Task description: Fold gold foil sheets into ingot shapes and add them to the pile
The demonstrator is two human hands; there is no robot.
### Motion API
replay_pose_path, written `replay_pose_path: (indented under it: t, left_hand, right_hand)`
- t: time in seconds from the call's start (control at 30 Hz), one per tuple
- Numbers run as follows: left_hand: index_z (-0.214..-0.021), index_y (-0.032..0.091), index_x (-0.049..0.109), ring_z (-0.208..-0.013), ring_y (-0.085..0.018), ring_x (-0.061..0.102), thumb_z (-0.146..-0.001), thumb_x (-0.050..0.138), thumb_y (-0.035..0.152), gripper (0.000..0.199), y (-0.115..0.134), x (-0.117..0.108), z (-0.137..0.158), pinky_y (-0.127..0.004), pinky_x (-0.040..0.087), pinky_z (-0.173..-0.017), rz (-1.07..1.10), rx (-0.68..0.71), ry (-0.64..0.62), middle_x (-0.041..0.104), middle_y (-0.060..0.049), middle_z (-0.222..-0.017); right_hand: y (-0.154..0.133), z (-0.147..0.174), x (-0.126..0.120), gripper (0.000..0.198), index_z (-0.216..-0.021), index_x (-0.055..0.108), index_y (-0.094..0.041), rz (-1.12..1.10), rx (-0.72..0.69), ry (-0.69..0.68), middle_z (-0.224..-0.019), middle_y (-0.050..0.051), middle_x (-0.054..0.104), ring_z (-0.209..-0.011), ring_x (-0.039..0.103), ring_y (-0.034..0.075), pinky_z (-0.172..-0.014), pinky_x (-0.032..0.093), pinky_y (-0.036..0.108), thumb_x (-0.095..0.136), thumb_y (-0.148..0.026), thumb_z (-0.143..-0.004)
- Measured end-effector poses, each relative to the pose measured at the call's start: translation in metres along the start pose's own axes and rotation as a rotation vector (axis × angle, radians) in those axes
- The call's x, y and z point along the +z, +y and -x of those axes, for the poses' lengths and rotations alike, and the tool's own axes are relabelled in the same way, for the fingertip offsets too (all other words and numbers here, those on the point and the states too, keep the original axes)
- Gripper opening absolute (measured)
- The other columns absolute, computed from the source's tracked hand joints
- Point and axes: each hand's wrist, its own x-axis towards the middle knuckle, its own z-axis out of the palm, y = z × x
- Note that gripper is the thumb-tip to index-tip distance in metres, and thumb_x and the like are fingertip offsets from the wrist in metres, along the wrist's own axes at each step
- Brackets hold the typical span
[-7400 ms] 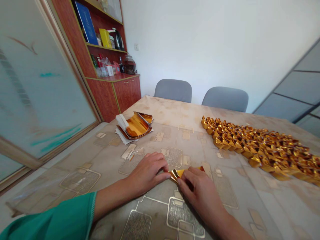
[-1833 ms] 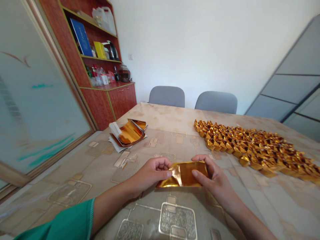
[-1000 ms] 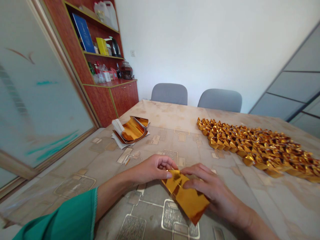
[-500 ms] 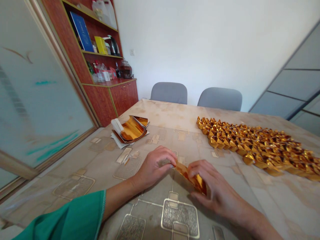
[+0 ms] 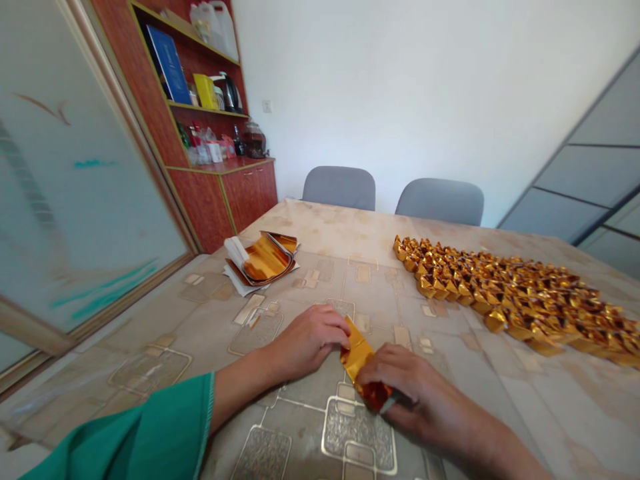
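Right between your two hands, you've got a narrow folded strip of shiny gold foil paper (image 5: 356, 352), slanted above the patterned beige-and-grey tablecloth (image 5: 320, 223); can't tell if its underside touches the cloth. Your left hand (image 5: 311, 338), poking out of a loose teal-green sleeve (image 5: 135, 433), has its fingers bent and bunched, tips on the strip's left edge near the far end, but your thumb's hidden so I can't tell if you're actually pinching. Your right hand (image 5: 417, 383) is curled in narrow around the near end and holding it, with a darker reddish-orange bit and a pale sliver showing by the fingers. Beyond your left hand there's a messy stack of gold-faced and white paper sheets (image 5: 267, 260), top one curled. Over on your right, well apart from the strip, sits a big batch of chunky folded gold foil pieces (image 5: 505, 287) packed in tight rows. Past the cloth's far side, two rounded grey chair backs (image 5: 339, 188) stick up.
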Motion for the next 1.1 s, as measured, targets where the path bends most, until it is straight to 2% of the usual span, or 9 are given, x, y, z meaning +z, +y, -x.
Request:
replay_pose_path:
  t: [0.1,0.2,0.4,0.57,0.67,0.77,0.8,0.9,1.1]
  left_hand:
    - [-0.094,0.020,0.071,-0.098,-0.020,0.062,-0.092,0.059,0.020,0.013,0.010,-0.003,0.003,-0.041,0.041,-0.097,-0.042,-0.077,-0.040,0.072,-0.004,-0.104]
    - [-0.097,0.019,0.070,-0.102,-0.021,0.063,-0.088,0.067,0.028,0.013,0.014,-0.001,0.003,-0.045,0.037,-0.104,-0.021,-0.115,-0.048,0.071,-0.005,-0.109]
    - [-0.108,0.026,0.068,-0.131,-0.023,0.051,-0.095,0.052,0.014,0.023,0.006,0.008,-0.006,-0.052,0.020,-0.115,0.046,-0.130,-0.139,0.067,-0.001,-0.127]
    - [-0.112,0.027,0.063,-0.134,-0.022,0.047,-0.096,0.049,0.014,0.024,0.004,0.008,-0.010,-0.054,0.014,-0.117,0.083,-0.126,-0.171,0.066,0.000,-0.129]
    - [-0.106,0.021,0.060,-0.121,-0.022,0.054,-0.092,0.055,0.013,0.017,0.015,0.003,-0.009,-0.048,0.028,-0.111,0.066,-0.185,-0.057,0.066,-0.005,-0.122]
    - [-0.095,0.019,0.060,-0.099,-0.020,0.058,-0.093,0.053,0.017,0.008,0.039,0.001,-0.004,-0.035,0.043,-0.089,0.032,-0.270,0.071,0.066,-0.005,-0.100]
    - [-0.090,0.019,0.060,-0.095,-0.021,0.057,-0.091,0.057,0.023,0.006,0.048,0.002,-0.001,-0.035,0.043,-0.086,0.008,-0.276,0.051,0.065,-0.004,-0.096]
    - [-0.083,0.019,0.062,-0.087,-0.023,0.054,-0.073,0.078,0.047,0.033,0.070,0.008,0.009,-0.035,0.041,-0.076,-0.061,-0.330,-0.017,0.062,-0.004,-0.091]
    - [-0.075,0.019,0.062,-0.088,-0.020,0.052,-0.080,0.072,0.022,0.012,0.075,0.021,0.028,-0.033,0.036,-0.075,-0.057,-0.431,-0.022,0.060,-0.001,-0.090]
  right_hand:
    - [0.009,0.008,-0.009,0.020,-0.102,0.065,-0.025,-0.020,0.056,0.024,-0.097,0.002,0.069,-0.091,0.062,0.019,-0.081,0.050,0.034,0.060,-0.012,-0.088]
    - [0.013,0.010,-0.017,0.024,-0.101,0.066,-0.027,0.005,0.065,0.030,-0.098,0.002,0.070,-0.093,0.063,0.021,-0.083,0.050,0.038,0.062,-0.010,-0.085]
    - [0.000,-0.002,-0.015,0.029,-0.098,0.069,-0.028,-0.017,-0.041,-0.003,-0.103,0.000,0.070,-0.102,0.061,0.018,-0.094,0.044,0.038,0.057,-0.004,-0.088]
    - [-0.004,-0.007,-0.008,0.025,-0.105,0.071,-0.031,-0.043,-0.007,0.006,-0.112,0.000,0.065,-0.112,0.056,0.017,-0.099,0.042,0.036,0.063,-0.013,-0.091]
    - [0.001,-0.006,-0.003,0.017,-0.099,0.071,-0.029,-0.034,0.015,0.020,-0.109,0.001,0.064,-0.109,0.055,0.018,-0.096,0.043,0.036,0.063,-0.017,-0.092]
    - [0.004,-0.005,0.003,0.011,-0.095,0.070,-0.025,-0.015,0.016,0.040,-0.107,0.002,0.064,-0.106,0.056,0.020,-0.093,0.044,0.037,0.063,-0.018,-0.092]
    - [0.004,-0.005,0.004,0.009,-0.094,0.069,-0.025,-0.015,0.018,0.043,-0.105,0.002,0.064,-0.105,0.056,0.020,-0.091,0.044,0.037,0.064,-0.018,-0.091]
    - [0.006,-0.002,0.007,0.006,-0.092,0.068,-0.024,-0.041,0.037,0.054,-0.104,0.002,0.064,-0.104,0.056,0.020,-0.092,0.044,0.038,0.066,-0.019,-0.089]
    - [0.011,-0.004,0.003,0.008,-0.088,0.065,-0.023,-0.158,0.068,0.093,-0.104,0.003,0.064,-0.102,0.057,0.019,-0.088,0.048,0.035,0.062,-0.027,-0.094]
